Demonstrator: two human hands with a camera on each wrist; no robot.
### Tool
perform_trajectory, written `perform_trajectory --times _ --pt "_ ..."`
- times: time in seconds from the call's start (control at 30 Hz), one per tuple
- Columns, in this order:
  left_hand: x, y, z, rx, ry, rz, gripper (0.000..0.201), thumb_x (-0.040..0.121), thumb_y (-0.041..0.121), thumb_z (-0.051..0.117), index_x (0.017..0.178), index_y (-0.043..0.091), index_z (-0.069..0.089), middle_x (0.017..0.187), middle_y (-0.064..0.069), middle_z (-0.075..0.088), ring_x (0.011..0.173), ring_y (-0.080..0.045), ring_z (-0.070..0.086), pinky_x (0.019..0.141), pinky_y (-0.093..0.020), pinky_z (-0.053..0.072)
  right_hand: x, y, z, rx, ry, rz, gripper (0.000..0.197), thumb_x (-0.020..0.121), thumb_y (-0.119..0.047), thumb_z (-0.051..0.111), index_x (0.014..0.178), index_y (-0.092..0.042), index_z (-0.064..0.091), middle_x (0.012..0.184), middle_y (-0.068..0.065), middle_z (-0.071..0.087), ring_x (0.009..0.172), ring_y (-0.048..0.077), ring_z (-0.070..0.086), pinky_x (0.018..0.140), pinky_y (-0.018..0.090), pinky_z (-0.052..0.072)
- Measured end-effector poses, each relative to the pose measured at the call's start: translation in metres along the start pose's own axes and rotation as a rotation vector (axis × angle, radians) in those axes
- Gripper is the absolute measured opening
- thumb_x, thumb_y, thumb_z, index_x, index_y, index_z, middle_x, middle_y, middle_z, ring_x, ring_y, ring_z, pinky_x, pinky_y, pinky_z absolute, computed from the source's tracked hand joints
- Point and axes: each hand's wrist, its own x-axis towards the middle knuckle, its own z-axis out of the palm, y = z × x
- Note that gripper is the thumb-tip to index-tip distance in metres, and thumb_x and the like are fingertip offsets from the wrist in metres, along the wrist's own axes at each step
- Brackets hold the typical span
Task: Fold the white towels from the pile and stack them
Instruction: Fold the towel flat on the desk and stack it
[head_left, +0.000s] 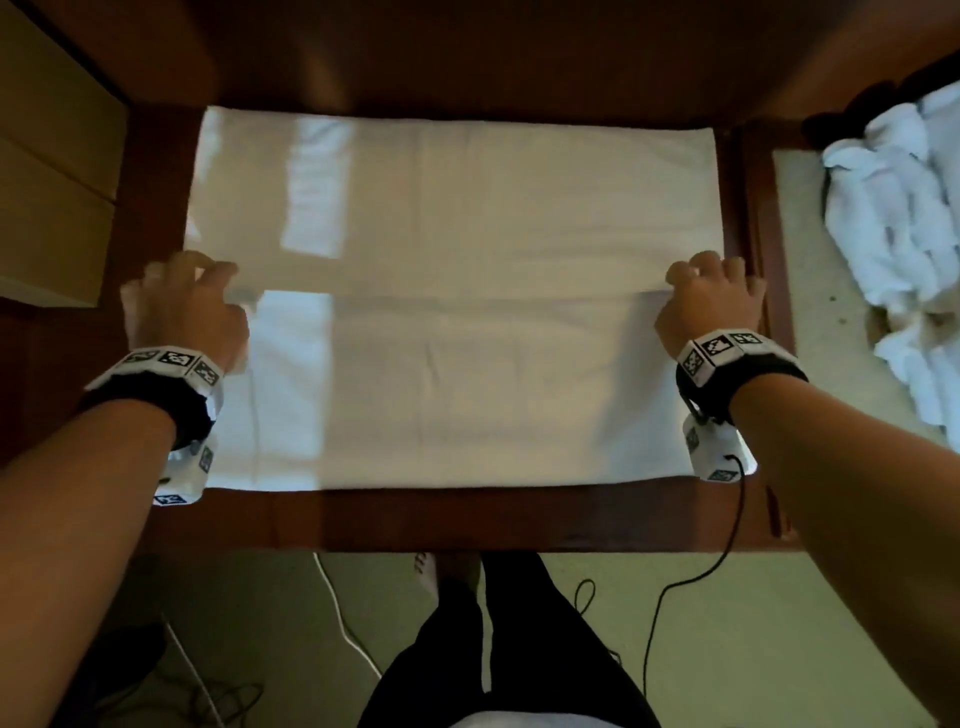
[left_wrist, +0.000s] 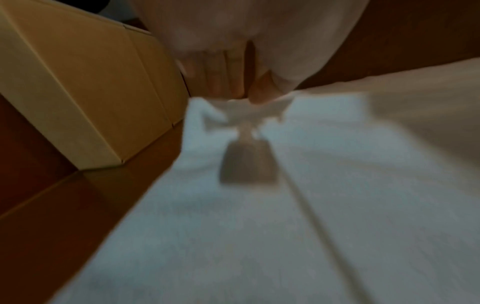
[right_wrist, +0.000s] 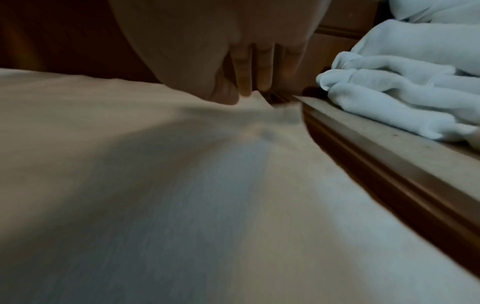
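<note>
A white towel (head_left: 447, 249) lies spread on the dark wooden table (head_left: 447, 519), its near part folded over so that a straight edge crosses the middle. My left hand (head_left: 187, 296) pinches the left corner of that folded edge, seen close in the left wrist view as the corner (left_wrist: 241, 109) between thumb and fingers (left_wrist: 223, 74). My right hand (head_left: 711, 296) pinches the right corner of the towel (right_wrist: 257, 98). The pile of crumpled white towels (head_left: 904, 228) sits on a lower surface at the right, also in the right wrist view as the pile (right_wrist: 405, 86).
A beige cardboard box (head_left: 52, 171) stands at the table's left edge, close to my left hand, and shows as the box (left_wrist: 85, 86). A raised wooden rim (right_wrist: 389, 174) separates the table from the surface with the pile. Cables hang below the table's front edge.
</note>
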Motion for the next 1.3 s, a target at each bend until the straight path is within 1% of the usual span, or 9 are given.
perform_trajectory --times 0.13,0.27,0.4,0.6,0.73,0.83,0.93,1.13,1.3 --pt "-0.051 0.013 0.038 -0.064 -0.011 0.106 0.064 0.092 0.033 0.063 0.149 0.017 0.038 0.156 -0.015 0.030 0.139 -0.040 0.030 0.106 -0.059 0.029 -0.042 -0.018 0.036 0.204 0.169 -0.126 0.046 0.087 -0.023 0.053 0.132 -0.012 0.054 0.149 0.015 0.040 0.133 0.040 0.037 0.103 0.055 0.033" --pt "-0.114 0.010 0.082 -0.074 -0.199 0.145 0.075 0.095 0.069 0.028 0.159 0.033 0.009 0.167 -0.008 0.005 0.151 -0.040 0.010 0.115 -0.062 0.019 -0.111 -0.025 0.086 0.181 -0.067 -0.182 0.066 0.097 -0.057 0.028 0.156 -0.032 0.015 0.166 0.006 0.001 0.151 0.032 0.005 0.118 0.052 0.013" --pt "-0.169 -0.006 0.100 -0.050 -0.223 0.117 0.079 0.091 0.074 0.010 0.159 0.035 -0.003 0.168 -0.006 -0.006 0.153 -0.038 0.000 0.118 -0.061 0.012 -0.163 -0.011 0.107 0.132 -0.134 -0.207 0.071 0.095 -0.067 0.017 0.156 -0.039 -0.008 0.163 -0.002 -0.023 0.151 0.024 -0.018 0.121 0.050 -0.002" --pt "-0.198 0.010 0.092 -0.125 -0.215 0.131 0.082 0.089 0.070 0.025 0.158 0.026 0.020 0.166 -0.013 0.012 0.149 -0.041 0.015 0.117 -0.062 0.016 -0.186 -0.037 0.100 0.194 -0.113 -0.164 0.073 0.095 -0.064 0.020 0.158 -0.029 0.008 0.166 0.005 -0.009 0.152 0.027 -0.006 0.120 0.054 0.011" --pt "-0.195 0.049 0.099 -0.070 -0.209 0.342 0.081 0.088 0.073 0.028 0.158 0.033 0.021 0.168 -0.006 0.007 0.152 -0.037 0.010 0.116 -0.063 0.013 -0.200 -0.110 0.100 0.198 -0.045 -0.470 0.069 0.096 -0.059 0.033 0.156 -0.026 0.025 0.165 0.011 0.008 0.151 0.032 0.011 0.115 0.054 0.020" --pt "-0.196 0.055 0.107 -0.046 -0.197 0.331 0.081 0.087 0.075 0.027 0.158 0.037 0.017 0.168 -0.001 0.001 0.153 -0.037 0.005 0.115 -0.065 0.011 -0.209 -0.128 0.107 0.101 -0.113 -0.604 0.070 0.096 -0.063 0.031 0.157 -0.032 0.016 0.166 0.007 0.000 0.153 0.030 0.002 0.117 0.057 0.018" --pt "-0.198 0.051 0.110 -0.042 -0.176 0.319 0.083 0.087 0.076 0.025 0.159 0.036 0.016 0.169 -0.001 0.000 0.153 -0.038 0.005 0.115 -0.065 0.009 -0.189 -0.088 0.110 0.075 -0.119 -0.523 0.069 0.096 -0.068 0.021 0.157 -0.039 0.005 0.166 0.002 -0.009 0.153 0.025 -0.007 0.120 0.052 0.009" --pt "-0.196 0.056 0.106 -0.064 -0.192 0.285 0.084 0.085 0.079 0.023 0.158 0.038 0.016 0.168 0.000 0.002 0.153 -0.037 0.005 0.116 -0.065 0.010 -0.142 0.040 0.097 0.144 -0.172 -0.033 0.070 0.093 -0.073 0.013 0.154 -0.044 -0.006 0.164 -0.003 -0.017 0.151 0.020 -0.014 0.121 0.055 0.003" --pt "-0.192 0.091 0.094 -0.143 -0.194 0.176 0.086 0.084 0.078 0.026 0.158 0.036 0.013 0.168 -0.006 0.002 0.152 -0.037 0.006 0.116 -0.066 0.010 -0.148 0.008 0.087 0.165 -0.121 -0.083 0.075 0.092 -0.069 0.016 0.157 -0.033 0.005 0.165 0.005 -0.011 0.152 0.026 -0.008 0.120 0.054 0.006"
